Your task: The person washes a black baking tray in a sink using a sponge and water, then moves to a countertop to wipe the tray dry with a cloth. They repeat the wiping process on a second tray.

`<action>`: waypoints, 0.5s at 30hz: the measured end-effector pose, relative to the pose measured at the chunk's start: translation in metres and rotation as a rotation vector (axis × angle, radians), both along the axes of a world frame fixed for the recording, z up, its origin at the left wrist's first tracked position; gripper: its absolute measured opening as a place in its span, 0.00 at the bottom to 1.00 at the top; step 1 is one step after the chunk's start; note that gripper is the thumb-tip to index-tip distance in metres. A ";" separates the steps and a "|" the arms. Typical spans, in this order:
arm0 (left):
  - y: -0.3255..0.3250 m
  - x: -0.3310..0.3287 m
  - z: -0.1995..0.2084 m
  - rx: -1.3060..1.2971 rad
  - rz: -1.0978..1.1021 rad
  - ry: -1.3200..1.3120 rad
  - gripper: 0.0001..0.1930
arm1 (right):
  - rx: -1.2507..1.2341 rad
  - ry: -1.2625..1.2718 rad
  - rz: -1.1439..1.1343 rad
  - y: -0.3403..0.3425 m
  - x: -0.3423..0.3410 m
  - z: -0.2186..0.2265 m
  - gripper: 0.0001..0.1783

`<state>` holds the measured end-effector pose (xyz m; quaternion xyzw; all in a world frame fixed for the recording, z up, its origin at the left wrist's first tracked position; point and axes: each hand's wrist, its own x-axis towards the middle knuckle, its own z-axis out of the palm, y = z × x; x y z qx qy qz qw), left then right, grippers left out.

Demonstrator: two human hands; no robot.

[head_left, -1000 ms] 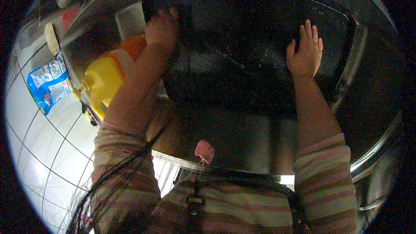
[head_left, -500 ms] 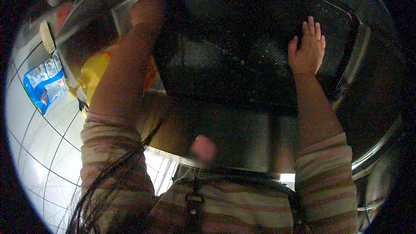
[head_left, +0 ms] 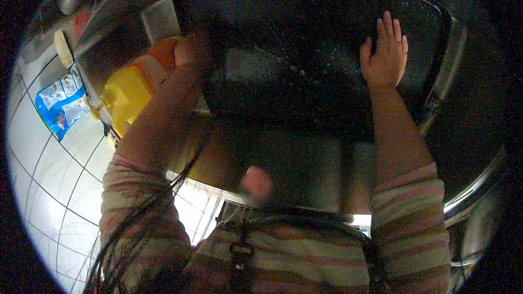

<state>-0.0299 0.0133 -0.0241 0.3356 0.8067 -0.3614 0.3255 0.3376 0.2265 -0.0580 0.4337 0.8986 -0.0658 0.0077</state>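
Under your right hand (head_left: 385, 54), flat with thumb apart and clamped on nothing, lies the black tray (head_left: 316, 98). It looks stiff, fairly heavy and likely slippery if wet; the rim (head_left: 447, 30) right of that hand offers purchase. Farther left, your left hand (head_left: 193, 50) blurs into shadow, its grip unclear.

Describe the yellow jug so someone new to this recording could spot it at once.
Find the large dark tray beneath the spread right hand. Move left past its edge to the left forearm, which partly hides the jug. Its bulky yellow body and orange area set it apart from the blue-and-white packet farther left.
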 end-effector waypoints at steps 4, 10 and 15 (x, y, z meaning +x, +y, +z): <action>-0.072 0.026 -0.010 -0.061 0.091 -0.137 0.15 | -0.027 -0.065 -0.002 0.003 -0.003 0.002 0.28; -0.120 0.073 0.007 -0.144 0.051 -0.290 0.15 | 0.003 0.018 0.002 0.002 -0.001 0.000 0.28; -0.143 0.084 0.015 -0.157 0.017 -0.369 0.15 | 0.012 0.035 0.006 0.001 -0.002 -0.002 0.28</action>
